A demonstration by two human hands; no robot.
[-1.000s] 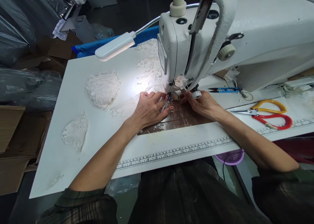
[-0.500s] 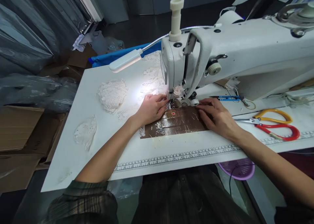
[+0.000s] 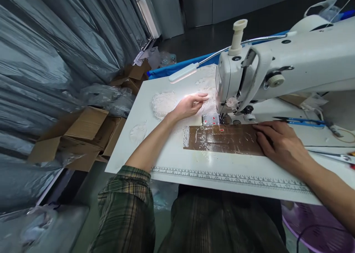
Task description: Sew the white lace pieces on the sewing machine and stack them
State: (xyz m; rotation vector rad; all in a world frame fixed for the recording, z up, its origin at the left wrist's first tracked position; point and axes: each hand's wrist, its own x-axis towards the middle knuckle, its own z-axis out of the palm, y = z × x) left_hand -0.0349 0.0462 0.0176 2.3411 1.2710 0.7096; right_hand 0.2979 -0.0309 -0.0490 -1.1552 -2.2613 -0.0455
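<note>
My left hand [image 3: 190,105] reaches out over the white table, fingers spread, touching a strip of white lace [image 3: 206,102] just left of the white sewing machine [image 3: 277,68]. Beside it lies a heap of white lace [image 3: 163,103]. My right hand [image 3: 279,142] lies flat, fingers apart, on the right end of a brown taped patch [image 3: 222,139] in front of the needle area [image 3: 225,117]. It holds nothing.
A gooseneck lamp [image 3: 184,72] lights the lace. Blue thread snips [image 3: 302,121] lie right of the needle. A printed ruler [image 3: 222,176] runs along the table's front edge. Cardboard boxes [image 3: 83,131] and grey plastic sheeting [image 3: 55,49] stand at the left. A purple basket [image 3: 318,230] sits below right.
My left hand left the needle area and moved back-left onto the lace. My right hand slid back from the presser foot onto the brown patch. The view swung left.
</note>
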